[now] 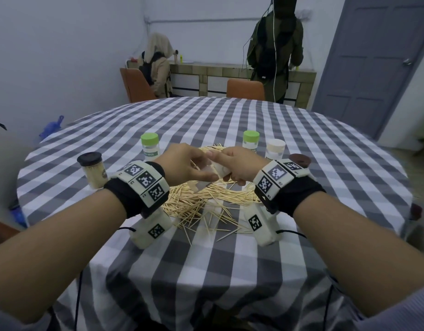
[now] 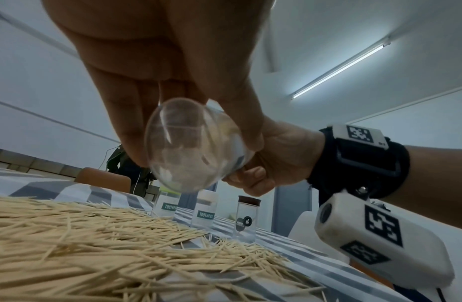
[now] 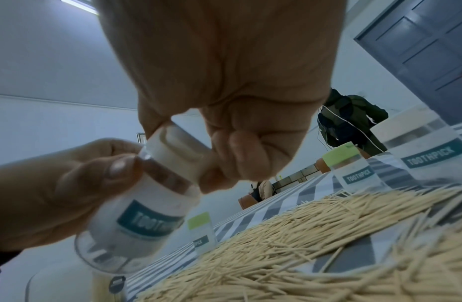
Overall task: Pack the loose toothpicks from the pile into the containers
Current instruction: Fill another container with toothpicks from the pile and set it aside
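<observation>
Toothpicks (image 1: 206, 206): pale wood, thin, pointed, loose in a wide flat pile on the checked cloth (image 1: 206, 271), nearest strays pointing all ways. Pile lies directly under both hands, not touching them.

Jar (image 3: 136, 212): clear plastic, tilted, held above the pile between the hands. Teal label reads TOOTHPICK. Left wrist view looks at its round clear base (image 2: 183, 147); contents cannot be made out through it.

Left hand (image 1: 184, 163): fingers and thumb curled round the jar body, thumbnail against the wall just below the neck.

Right hand (image 1: 239, 166): fingers curled round the white cap (image 3: 175, 151) at the jar's upper end. Cap sits on the neck; whether fully seated or partly off cannot be told. Both wrists carry black bands with white marker blocks.

Beyond the pile, all upright on the cloth:
- black-lid jar (image 1: 92, 169), left, well apart from the pile, packed with toothpicks.
- left green-lid jar (image 1: 150, 145), clear, just behind the left hand.
- right green-lid jar (image 1: 251, 140), at the pile's far edge.
- white-lid jar (image 1: 275, 149), just right of that one.
- brown-lid jar (image 1: 299, 160), farthest right, mostly hidden by the right wristband; left wrist view shows its clear glass body.

Far side: two orange chairs (image 1: 245, 89) at the table edge, a low counter (image 1: 230, 77) along the wall, two people at it with backs turned, grey door (image 1: 373, 56) at right.
</observation>
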